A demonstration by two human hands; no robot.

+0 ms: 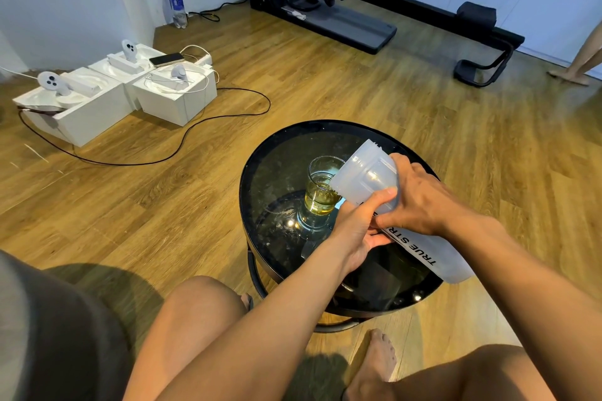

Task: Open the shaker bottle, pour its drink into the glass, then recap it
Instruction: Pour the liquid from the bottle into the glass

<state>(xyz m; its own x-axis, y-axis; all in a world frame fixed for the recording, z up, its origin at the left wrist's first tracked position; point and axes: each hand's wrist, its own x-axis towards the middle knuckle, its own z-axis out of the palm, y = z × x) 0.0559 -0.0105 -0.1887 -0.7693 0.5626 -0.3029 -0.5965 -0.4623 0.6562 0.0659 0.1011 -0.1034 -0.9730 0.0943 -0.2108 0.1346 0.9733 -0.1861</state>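
A translucent white shaker bottle [368,176] with black lettering lies tilted, mouth end down-left over the clear glass [321,187]. The glass stands on the round black glass table [260,172] and holds yellow drink in its lower part. My right hand [420,198] wraps the bottle's middle from above. My left hand [358,225] grips the bottle from below, thumb on its side. The bottle's base [456,270] points toward me at the right. No cap shows on the bottle's mouth end, and I cannot see a cap anywhere.
White boxes [114,98] with controllers, a phone [166,59] and cables lie on the wooden floor at left. A water bottle [176,3] stands by the wall. Black exercise equipment [358,3] is at the back. Another person's leg [583,55] is far right. My knees are below the table.
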